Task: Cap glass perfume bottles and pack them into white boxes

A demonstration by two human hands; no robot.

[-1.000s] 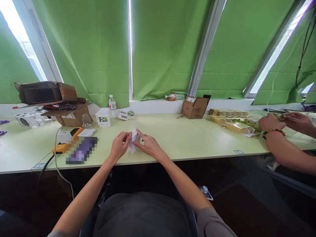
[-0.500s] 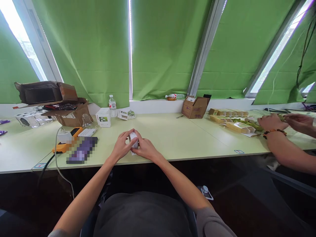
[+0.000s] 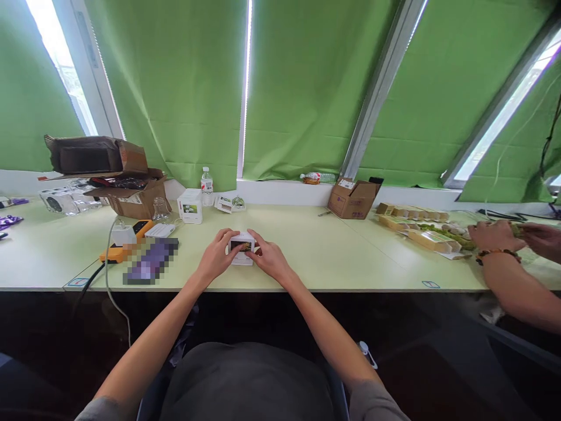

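Observation:
A small white box (image 3: 242, 259) with a dark picture on its near face stands on the pale table (image 3: 302, 251), close to the front edge. My left hand (image 3: 218, 252) grips its left side, the thumb across the picture. On the right side, my right hand (image 3: 268, 255) holds it the same way, fingers along the top edge and thumb on the front. Both hands are closed on the box. Its back and sides are hidden by my fingers.
Left of my hands lie a blurred phone (image 3: 151, 260), an orange power strip (image 3: 116, 253) and a cable. Behind stand a white carton (image 3: 190, 207), a water bottle (image 3: 207, 187) and cardboard boxes (image 3: 354, 199). At right, a co-worker's hands (image 3: 495, 235) work beside yellow packaging (image 3: 438, 240).
The white box has been turned so its pictured face points toward me, and both hands have spread to its sides. The whole view has shifted slightly.

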